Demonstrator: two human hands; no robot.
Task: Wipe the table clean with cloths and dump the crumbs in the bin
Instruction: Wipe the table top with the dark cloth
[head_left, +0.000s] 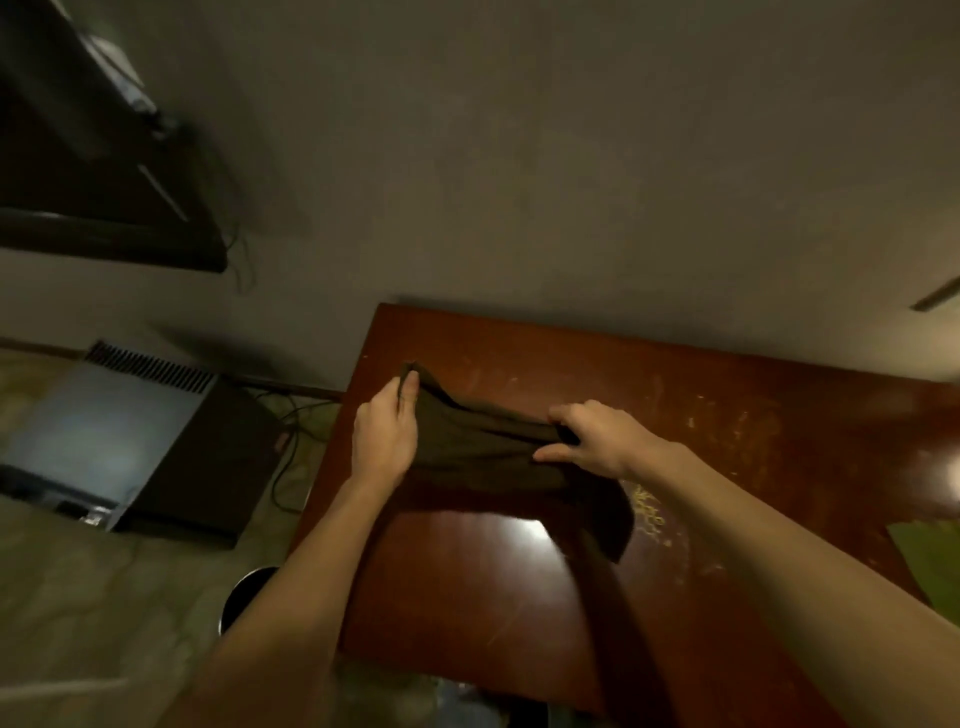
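Observation:
A dark brown cloth (483, 447) is stretched between both my hands above the reddish wooden table (727, 395). My left hand (387, 431) pinches its far left corner. At the cloth's right end, my right hand (597, 441) grips the edge, and the rest of the cloth hangs down toward the tabletop. A small heap of pale crumbs (647, 512) lies on the table just right of the hanging cloth, partly behind my right forearm. Fainter specks are scattered farther right. The dark round rim of a bin (244, 592) shows on the floor left of the table, partly hidden by my left forearm.
A green cloth (930, 556) lies at the table's right edge. The table's far side stands against the wall. A grey and black box-shaped appliance (130, 447) sits on the floor at left, with cables (291, 431) running beside it. A dark shelf (104, 197) is mounted on the wall.

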